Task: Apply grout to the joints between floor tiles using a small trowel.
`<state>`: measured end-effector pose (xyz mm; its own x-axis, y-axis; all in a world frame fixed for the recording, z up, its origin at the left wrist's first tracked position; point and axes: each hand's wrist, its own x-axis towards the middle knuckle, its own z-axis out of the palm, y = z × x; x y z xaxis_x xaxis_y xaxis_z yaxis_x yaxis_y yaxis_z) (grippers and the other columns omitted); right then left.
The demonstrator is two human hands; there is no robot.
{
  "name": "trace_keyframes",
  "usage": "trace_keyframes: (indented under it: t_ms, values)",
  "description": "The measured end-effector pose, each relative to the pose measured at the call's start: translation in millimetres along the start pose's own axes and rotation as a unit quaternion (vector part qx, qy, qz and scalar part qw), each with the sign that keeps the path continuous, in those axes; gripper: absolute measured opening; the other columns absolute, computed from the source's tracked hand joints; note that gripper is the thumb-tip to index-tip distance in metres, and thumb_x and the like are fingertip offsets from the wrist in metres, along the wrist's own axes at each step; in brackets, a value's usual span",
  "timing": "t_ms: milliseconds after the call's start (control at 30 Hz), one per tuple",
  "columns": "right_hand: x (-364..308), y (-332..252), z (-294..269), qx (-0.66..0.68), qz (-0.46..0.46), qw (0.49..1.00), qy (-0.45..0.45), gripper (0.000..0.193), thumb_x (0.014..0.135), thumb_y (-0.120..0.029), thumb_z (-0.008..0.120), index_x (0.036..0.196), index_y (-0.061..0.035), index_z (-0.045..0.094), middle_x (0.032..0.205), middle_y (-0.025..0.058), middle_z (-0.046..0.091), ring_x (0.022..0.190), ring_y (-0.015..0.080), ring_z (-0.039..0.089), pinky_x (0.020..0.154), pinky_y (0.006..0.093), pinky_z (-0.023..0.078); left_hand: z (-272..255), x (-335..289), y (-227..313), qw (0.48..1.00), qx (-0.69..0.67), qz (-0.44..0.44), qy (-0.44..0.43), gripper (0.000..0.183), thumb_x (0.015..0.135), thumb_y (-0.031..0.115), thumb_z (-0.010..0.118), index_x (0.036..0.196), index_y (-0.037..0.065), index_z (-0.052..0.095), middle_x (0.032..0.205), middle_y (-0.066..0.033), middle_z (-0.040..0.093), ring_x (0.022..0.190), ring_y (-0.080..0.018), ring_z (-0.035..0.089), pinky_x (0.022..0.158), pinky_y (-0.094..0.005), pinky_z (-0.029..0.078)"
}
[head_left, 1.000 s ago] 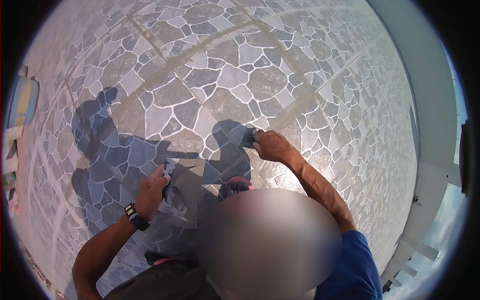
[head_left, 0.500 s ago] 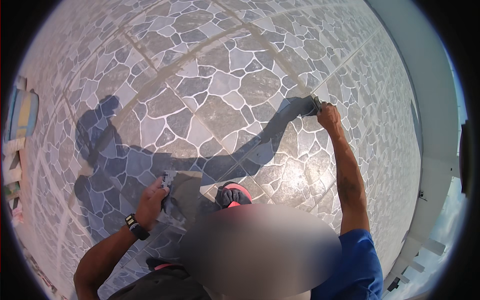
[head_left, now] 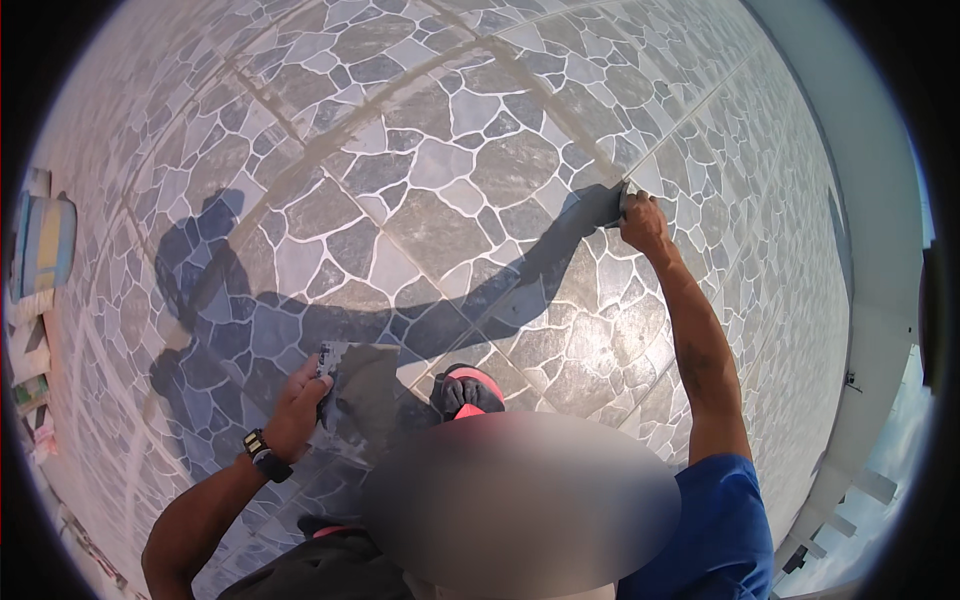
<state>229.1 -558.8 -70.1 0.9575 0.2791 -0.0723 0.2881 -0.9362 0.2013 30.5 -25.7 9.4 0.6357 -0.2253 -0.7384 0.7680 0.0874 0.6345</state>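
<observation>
The right hand pinches a small scraper against the floor joint. The left hand grips a flat board, fingers curled, keeping it level.

Small tool in right hand mostly hidden, kind unclear

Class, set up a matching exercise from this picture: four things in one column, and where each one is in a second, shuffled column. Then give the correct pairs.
Things:
1. left hand
2. right hand
3. pink flip-flop sandal
4. black wristwatch

Places:
A. on the stone-patterned tile floor, just above the blurred patch
B. stretched far out, pressing a small dark grey tool to a floor joint
C. around the left wrist
D. gripping a flat grey plate smeared with dark paste

Pairs: 1-D, 2-B, 3-A, 4-C
</observation>
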Motion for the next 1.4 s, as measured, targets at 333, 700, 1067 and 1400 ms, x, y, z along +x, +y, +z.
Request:
trace_keyframes:
  t_ms: [333,700,1067,1400]
  values:
    - [-49,69,8,0.063,0.087,0.993,-0.051,0.014,0.075,-0.008,0.063,0.084,0.0022,0.061,0.084,0.0247,0.061,0.081,0.0421,0.062,0.073,0.0476,0.050,-32,-45,21,0.995,0.005,0.022,0.096,0.041,0.093,0.014,0.042,0.130,-0.001,0.046,0.116,-0.0063,0.059,0.100,-0.0115,0.055,0.088,-0.0259,0.044]
    - [-90,57,2,0.036,0.100,0.994,-0.039,0.026,0.073,-0.008,0.066,0.095,0.0018,0.057,0.096,0.0217,0.059,0.088,0.0401,0.059,0.077,0.0453,0.051,-31,-51,38,0.990,-0.019,0.063,0.121,0.045,0.094,0.019,0.042,0.134,0.001,0.044,0.115,-0.0060,0.059,0.102,-0.0136,0.056,0.087,-0.0279,0.046]
    - [-148,64,48,-0.063,0.126,0.986,-0.093,0.022,0.074,-0.002,0.061,0.096,0.0023,0.059,0.102,0.0233,0.056,0.094,0.0394,0.057,0.083,0.0452,0.049,-8,-49,39,0.988,0.006,0.073,0.139,0.046,0.093,0.023,0.044,0.133,0.002,0.045,0.112,-0.0051,0.057,0.097,-0.0137,0.055,0.083,-0.0282,0.046]
    - [-172,59,65,-0.180,0.074,0.969,-0.155,0.039,0.073,-0.008,0.063,0.112,-0.0043,0.060,0.097,0.0192,0.062,0.093,0.0365,0.058,0.076,0.0483,0.051,-7,-48,33,0.990,0.025,0.075,0.112,0.045,0.092,0.023,0.044,0.133,0.002,0.046,0.110,-0.0055,0.057,0.098,-0.0142,0.055,0.084,-0.0284,0.046]
